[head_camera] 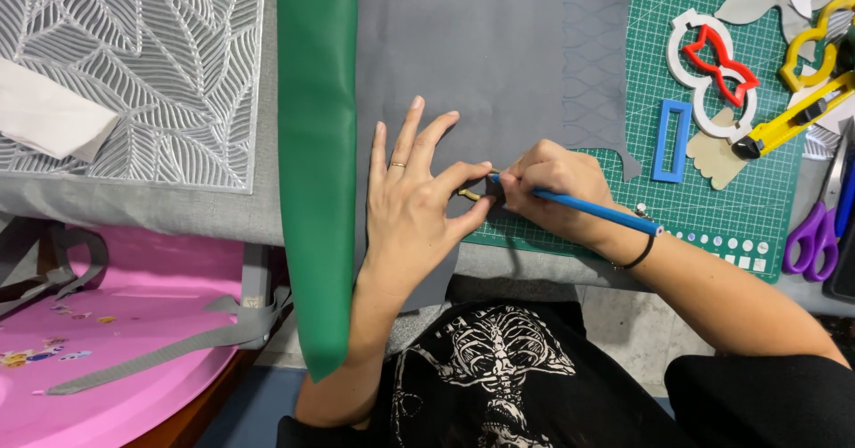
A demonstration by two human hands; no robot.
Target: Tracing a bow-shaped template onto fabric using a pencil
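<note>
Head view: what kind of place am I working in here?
Likely a home craft or sewing table: a green cutting mat under grey fabric, purple scissors, a yellow utility knife and plastic templates.

No packages, labels, signs or screens in view. Nearest to printed matter: white grid lines and row of white dot and square marks along near edge of green cutting mat (pixel 712 225), right of centre; markings too small to make out.
</note>
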